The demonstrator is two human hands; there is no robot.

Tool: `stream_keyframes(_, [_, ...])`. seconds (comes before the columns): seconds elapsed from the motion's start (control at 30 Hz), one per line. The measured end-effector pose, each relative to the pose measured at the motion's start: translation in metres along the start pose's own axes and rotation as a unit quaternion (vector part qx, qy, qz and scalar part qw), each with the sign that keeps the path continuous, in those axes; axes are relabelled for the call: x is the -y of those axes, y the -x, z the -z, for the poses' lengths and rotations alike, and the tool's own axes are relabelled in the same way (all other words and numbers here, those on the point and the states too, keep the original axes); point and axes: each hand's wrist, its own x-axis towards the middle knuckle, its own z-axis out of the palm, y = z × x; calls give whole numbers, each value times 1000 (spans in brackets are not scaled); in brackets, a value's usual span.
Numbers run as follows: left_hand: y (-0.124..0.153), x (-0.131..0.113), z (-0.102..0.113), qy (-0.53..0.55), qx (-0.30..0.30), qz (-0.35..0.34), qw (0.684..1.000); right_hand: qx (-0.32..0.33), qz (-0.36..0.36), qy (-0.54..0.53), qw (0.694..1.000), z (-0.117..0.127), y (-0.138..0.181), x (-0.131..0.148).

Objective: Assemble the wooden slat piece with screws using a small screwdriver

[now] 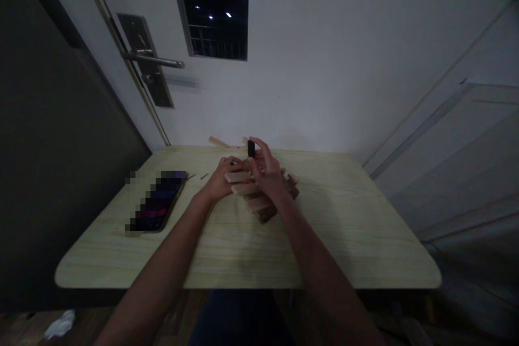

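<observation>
A structure of stacked light wooden slats [246,189] sits near the middle of the table, its pieces jutting out at staggered angles. My left hand [222,179] grips its left side with fingers curled at the far edge. Above the structure's far part, my right hand [267,170] pinches a small black block-like piece [251,148] upright between thumb and index finger. Whether that piece touches the wood cannot be made out. The right hand and forearm hide part of the slats.
Loose wooden strips [219,142] lie at the table's far edge by the white door. Two small thin metal-looking pieces [204,176] rest left of my left hand. A phone [162,203], partly pixelated, lies on the left of the pale table [377,248]. A door handle [156,60] juts out at upper left.
</observation>
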Motion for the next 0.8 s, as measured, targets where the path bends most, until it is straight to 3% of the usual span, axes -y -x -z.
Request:
stream_keyframes(0.2, [-1,1,0,4,12,10,1000,38,-10,-35,999,-1,1,4])
stream_keyframes(0.63, [0,-5,1,5,8,12,1000,-4,-52,-16,999,-1,0,3])
stream_keyframes(0.8, [-1,-2,0,-5,14,20,1000,3,-24,0,1000,1,0,8])
